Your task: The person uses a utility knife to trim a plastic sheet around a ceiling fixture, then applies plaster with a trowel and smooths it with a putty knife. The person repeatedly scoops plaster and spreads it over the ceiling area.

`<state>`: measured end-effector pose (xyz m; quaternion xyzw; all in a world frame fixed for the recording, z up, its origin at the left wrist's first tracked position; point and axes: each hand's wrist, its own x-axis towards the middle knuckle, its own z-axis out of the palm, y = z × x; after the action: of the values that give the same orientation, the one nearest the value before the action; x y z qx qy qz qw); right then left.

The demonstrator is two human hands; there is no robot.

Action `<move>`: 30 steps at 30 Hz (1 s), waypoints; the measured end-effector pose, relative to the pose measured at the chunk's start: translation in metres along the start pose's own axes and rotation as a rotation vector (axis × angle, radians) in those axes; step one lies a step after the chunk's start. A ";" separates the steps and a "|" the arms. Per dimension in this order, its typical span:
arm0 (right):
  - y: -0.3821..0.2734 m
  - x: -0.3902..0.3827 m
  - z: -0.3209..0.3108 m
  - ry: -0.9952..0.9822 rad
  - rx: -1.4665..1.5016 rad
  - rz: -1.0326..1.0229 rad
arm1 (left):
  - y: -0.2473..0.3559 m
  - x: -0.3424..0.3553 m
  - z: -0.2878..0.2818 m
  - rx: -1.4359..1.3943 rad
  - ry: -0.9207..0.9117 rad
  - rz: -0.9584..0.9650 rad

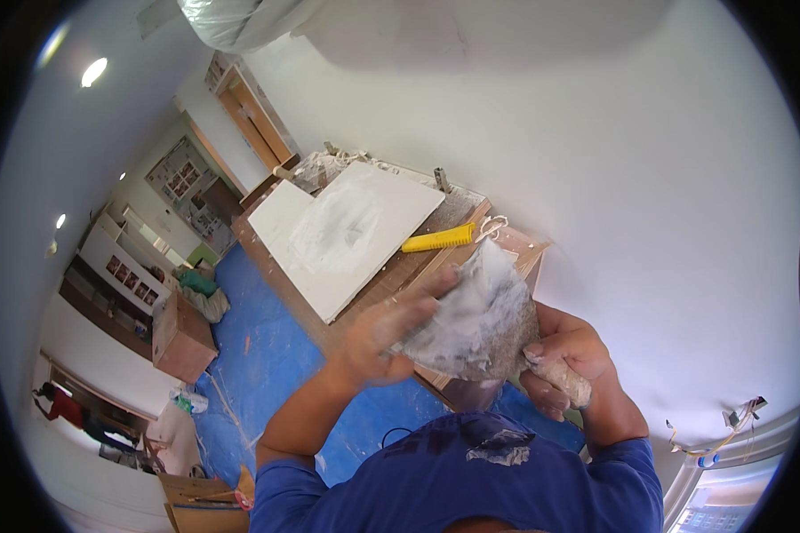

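My right hand (573,351) is closed around the pale, plaster-crusted handle of a broad putty knife (480,329). White and grey plaster coats its wide blade, which points up and to the left in front of my chest. At the blade's left edge is my left hand (391,333), slightly blurred, with fingers stretched over the blade's side and thumb apart. Whether its fingertips touch the plaster I cannot tell. Beyond the blade, a white board (338,266) smeared with grey-white plaster lies on the wooden worktop (267,253).
A yellow plastic tool (438,238) lies beside the board; a second handled scraper (295,178) rests behind it. A pale wall (640,160) rises along the right. Blue sheeting (267,329) covers the floor, with a cardboard box (182,338) on it. A person in red (67,406) is far left.
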<state>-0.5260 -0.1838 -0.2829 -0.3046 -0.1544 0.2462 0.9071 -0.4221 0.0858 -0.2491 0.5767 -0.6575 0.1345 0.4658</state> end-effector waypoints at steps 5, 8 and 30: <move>-0.012 -0.009 0.005 -0.030 -0.041 -0.159 | -0.010 -0.004 -0.037 0.487 -0.260 -0.128; -0.009 -0.003 -0.007 0.232 -0.631 -0.488 | -0.016 0.002 -0.034 0.099 0.195 -0.562; -0.144 -0.011 -0.088 0.342 -0.896 -0.728 | -0.152 0.226 -0.128 0.926 0.297 0.052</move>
<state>-0.4464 -0.3310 -0.2612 -0.6200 -0.1894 -0.2216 0.7284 -0.2064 -0.0113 -0.0627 0.6813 -0.4693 0.5053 0.2454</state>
